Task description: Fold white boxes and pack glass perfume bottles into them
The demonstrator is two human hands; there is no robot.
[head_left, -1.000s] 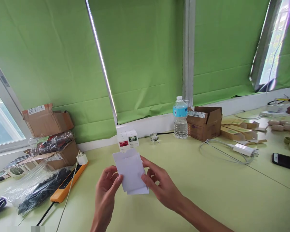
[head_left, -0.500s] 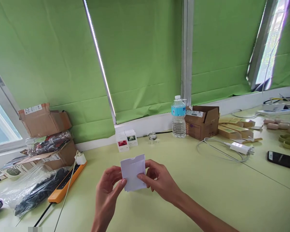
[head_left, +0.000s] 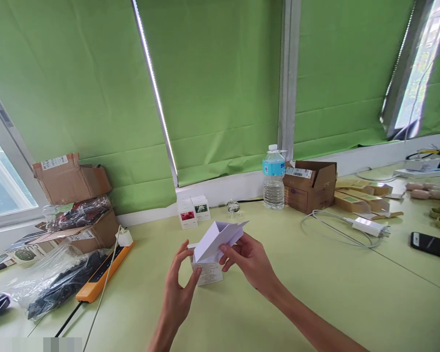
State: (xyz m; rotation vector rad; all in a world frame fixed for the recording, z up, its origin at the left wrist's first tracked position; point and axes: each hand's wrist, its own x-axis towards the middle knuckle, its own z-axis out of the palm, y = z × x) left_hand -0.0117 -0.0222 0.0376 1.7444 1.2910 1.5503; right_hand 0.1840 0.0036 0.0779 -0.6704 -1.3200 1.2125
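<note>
My right hand (head_left: 249, 259) pinches a folded white paper box piece (head_left: 213, 240) between thumb and fingers. The piece is tilted, and its folded sides stand out from one another. Just beneath it is a white card box with fine print (head_left: 210, 275); my left hand (head_left: 179, 283) grips this at its left side, thumb in front and fingers behind. The two white pieces touch or overlap, and I cannot tell whether one sits partly inside the other. Behind my hands stand small white boxes with flower pictures (head_left: 188, 218).
A clear glass piece (head_left: 232, 208), a water bottle (head_left: 273, 183) and a cardboard box (head_left: 309, 186) stand along the wall. A charger (head_left: 368, 226) and a phone (head_left: 432, 246) lie right. Left are an orange power strip (head_left: 91, 289), a plastic bag (head_left: 54, 288) and stacked cartons (head_left: 71, 181).
The flat white square between my hands has become an angled, folded piece in my right hand, raised and tilted. The printed box now shows below it. The view has shifted slightly.
</note>
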